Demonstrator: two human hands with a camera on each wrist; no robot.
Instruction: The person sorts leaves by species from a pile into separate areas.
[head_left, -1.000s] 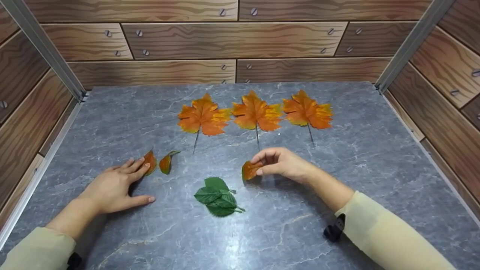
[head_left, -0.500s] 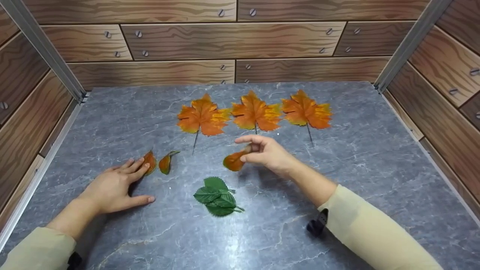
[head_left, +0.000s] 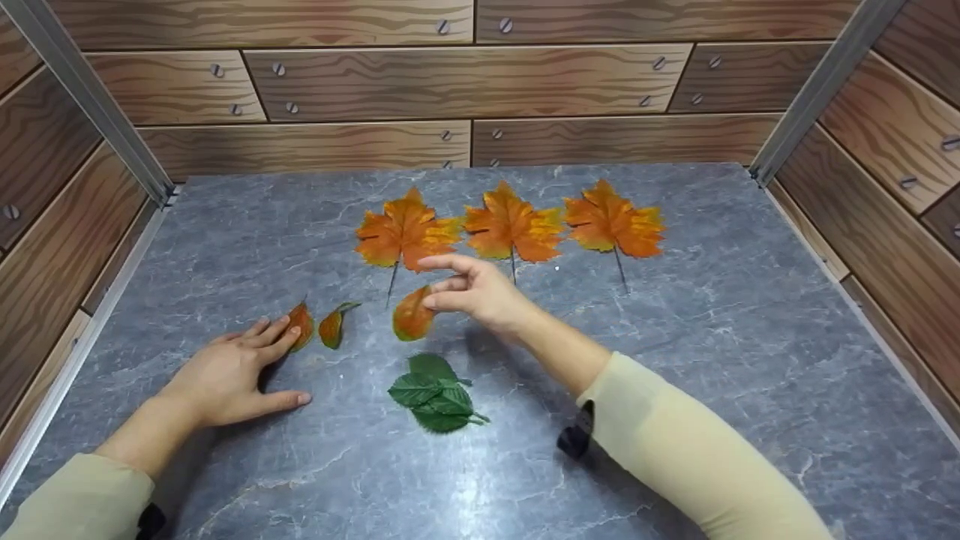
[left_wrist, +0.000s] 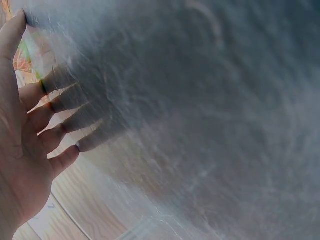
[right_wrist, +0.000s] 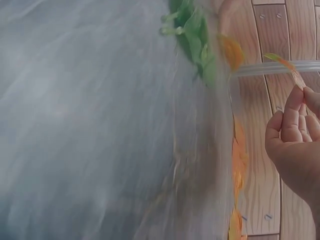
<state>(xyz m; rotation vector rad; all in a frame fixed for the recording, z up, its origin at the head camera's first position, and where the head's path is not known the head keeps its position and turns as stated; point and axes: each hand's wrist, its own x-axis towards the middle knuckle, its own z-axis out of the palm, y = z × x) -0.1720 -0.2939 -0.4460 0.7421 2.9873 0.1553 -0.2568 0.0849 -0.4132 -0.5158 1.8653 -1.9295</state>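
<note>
My right hand pinches a small orange leaf with green edges between thumb and fingers, raised above the table. The right wrist view also shows this leaf at the fingertips of the hand. On the left, my left hand lies with fingers spread, its fingertips touching a second small orange leaf. Just right of it lies a third, curled orange leaf. Straight fingers also show on the left hand in the left wrist view.
A cluster of green leaves lies at the table's middle. Behind, three orange maple leaves stand in a row: left, middle, right, stems toward me. Wood-patterned walls surround the grey marbled table.
My right hand has carried the small orange leaf leftward and slightly away from me, past the green cluster. The left hand has stayed in place.
</note>
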